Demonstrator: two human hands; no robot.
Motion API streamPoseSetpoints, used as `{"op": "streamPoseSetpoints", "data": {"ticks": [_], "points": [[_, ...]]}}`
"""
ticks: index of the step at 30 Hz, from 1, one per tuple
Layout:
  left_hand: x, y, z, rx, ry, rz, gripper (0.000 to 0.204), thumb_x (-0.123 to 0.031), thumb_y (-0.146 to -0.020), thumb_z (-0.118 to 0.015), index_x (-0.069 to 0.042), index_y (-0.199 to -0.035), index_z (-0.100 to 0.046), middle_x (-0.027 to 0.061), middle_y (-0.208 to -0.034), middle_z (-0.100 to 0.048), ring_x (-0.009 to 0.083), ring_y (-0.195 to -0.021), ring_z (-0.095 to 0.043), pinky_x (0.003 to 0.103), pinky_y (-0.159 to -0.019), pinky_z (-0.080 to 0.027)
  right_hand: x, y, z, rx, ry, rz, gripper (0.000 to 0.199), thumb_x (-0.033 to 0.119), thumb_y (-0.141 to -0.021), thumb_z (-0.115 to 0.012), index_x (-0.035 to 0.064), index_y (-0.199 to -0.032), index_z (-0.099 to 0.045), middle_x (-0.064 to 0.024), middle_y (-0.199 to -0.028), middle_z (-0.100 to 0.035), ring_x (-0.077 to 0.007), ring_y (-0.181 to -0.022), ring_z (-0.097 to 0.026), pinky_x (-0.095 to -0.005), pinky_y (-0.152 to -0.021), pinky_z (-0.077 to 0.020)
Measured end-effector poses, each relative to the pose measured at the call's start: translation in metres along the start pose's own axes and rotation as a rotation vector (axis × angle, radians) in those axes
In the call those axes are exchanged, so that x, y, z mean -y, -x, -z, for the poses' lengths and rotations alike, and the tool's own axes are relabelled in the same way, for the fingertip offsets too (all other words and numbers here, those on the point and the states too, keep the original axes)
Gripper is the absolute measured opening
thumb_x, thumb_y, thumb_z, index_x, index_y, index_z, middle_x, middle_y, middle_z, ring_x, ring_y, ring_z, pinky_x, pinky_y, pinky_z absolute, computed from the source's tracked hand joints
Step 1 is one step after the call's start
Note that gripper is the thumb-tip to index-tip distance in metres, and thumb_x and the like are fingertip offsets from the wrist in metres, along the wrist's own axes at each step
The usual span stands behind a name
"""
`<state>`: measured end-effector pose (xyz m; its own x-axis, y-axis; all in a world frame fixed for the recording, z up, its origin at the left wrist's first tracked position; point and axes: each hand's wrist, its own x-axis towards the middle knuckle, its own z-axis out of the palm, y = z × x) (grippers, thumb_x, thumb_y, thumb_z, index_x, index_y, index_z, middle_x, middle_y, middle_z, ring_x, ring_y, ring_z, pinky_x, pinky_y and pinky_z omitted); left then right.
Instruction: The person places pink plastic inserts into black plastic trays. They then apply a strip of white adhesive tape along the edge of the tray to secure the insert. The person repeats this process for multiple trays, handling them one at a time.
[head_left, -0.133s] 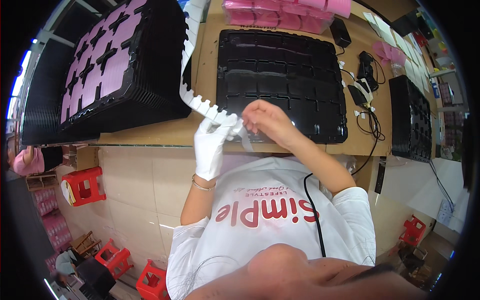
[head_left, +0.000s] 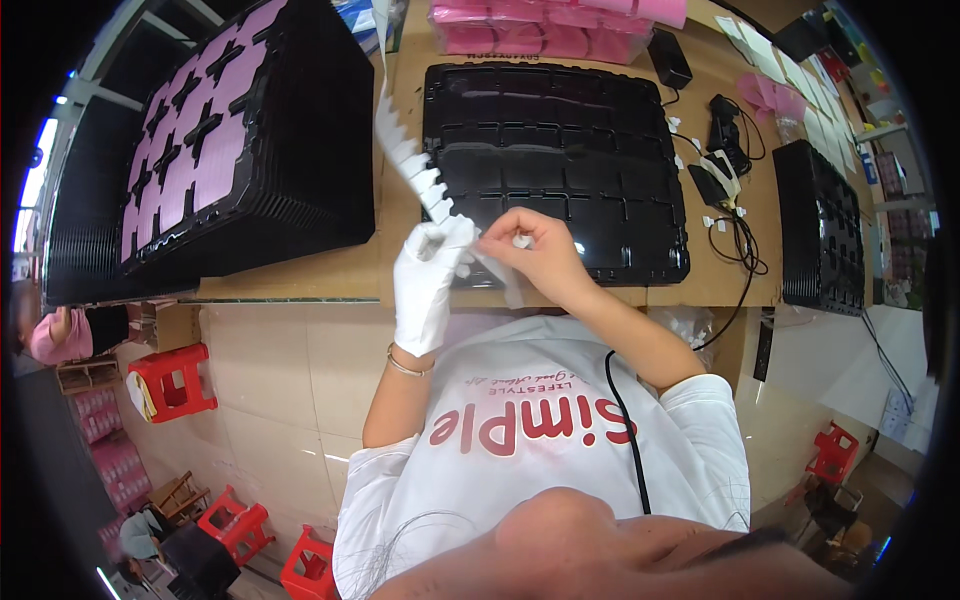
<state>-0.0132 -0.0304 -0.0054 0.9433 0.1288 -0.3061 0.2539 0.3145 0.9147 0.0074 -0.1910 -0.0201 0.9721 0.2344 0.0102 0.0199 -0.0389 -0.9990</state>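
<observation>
A long white strip with toothed tabs along one edge runs down from the far left of the table. My left hand, in a white glove, is closed on its near end. Beside it my bare right hand has its fingertips pinched close to the strip. A small white piece shows among my right fingers. A translucent tail hangs below both hands. Just beyond them a black molded tray with rows of compartments lies on the table.
A tall stack of black trays with pink sheets stands at left. Pink wrapped packs lie at the back. A black adapter and tangled cables sit right, near another tray stack. Red stools stand on the floor.
The strip has straightened and shifted right over the tray's left edge. My fingers have moved slightly, and a small white piece now shows in my right hand.
</observation>
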Motion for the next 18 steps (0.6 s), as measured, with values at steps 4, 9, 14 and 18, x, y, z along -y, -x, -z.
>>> {"op": "streamPoseSetpoints", "data": {"ticks": [4,9,14,18], "points": [[0.002,-0.016,-0.012,0.052,-0.045,-0.018,0.012,-0.014,-0.089,-0.072,-0.005,-0.089,-0.063,0.0016,-0.080,-0.066,0.0041,-0.064,-0.055,0.018,-0.057,-0.041,0.000,0.006,0.020,-0.122,0.396,0.424,0.010,0.000,-0.075,-0.078,0.0005,-0.081,-0.070,-0.0038,-0.072,-0.058,-0.0128,-0.063,-0.051,-0.0268,-0.056,-0.0399],[0.003,-0.023,-0.027,0.009,-0.155,-0.055,0.011,-0.013,-0.090,-0.071,-0.005,-0.089,-0.063,0.0018,-0.078,-0.067,0.0023,-0.063,-0.055,0.017,-0.055,-0.039,0.015,-0.007,0.068,-0.046,0.488,0.706,0.009,0.007,-0.074,-0.078,0.0069,-0.080,-0.071,-0.0066,-0.072,-0.059,-0.0230,-0.065,-0.057,-0.0338,-0.059,-0.0463],[0.007,-0.024,-0.029,0.038,-0.165,-0.066,0.012,-0.015,-0.090,-0.071,-0.006,-0.088,-0.062,0.0022,-0.079,-0.068,0.0025,-0.063,-0.055,0.016,-0.056,-0.037,-0.023,-0.099,0.218,-0.295,0.454,0.206,0.012,0.017,-0.080,-0.077,0.0066,-0.085,-0.073,0.0020,-0.067,-0.059,-0.0050,-0.066,-0.052,-0.0228,-0.061,-0.0405],[0.004,-0.024,-0.030,0.053,-0.187,-0.033,0.013,-0.014,-0.090,-0.072,-0.006,-0.086,-0.062,0.0025,-0.079,-0.068,0.0027,-0.063,-0.055,0.017,-0.057,-0.037,-0.064,-0.154,0.272,-0.330,0.776,0.088,0.018,0.019,-0.076,-0.080,0.0037,-0.080,-0.072,-0.0026,-0.063,-0.062,-0.0117,-0.057,-0.055,-0.0291,-0.057,-0.0438]]}}
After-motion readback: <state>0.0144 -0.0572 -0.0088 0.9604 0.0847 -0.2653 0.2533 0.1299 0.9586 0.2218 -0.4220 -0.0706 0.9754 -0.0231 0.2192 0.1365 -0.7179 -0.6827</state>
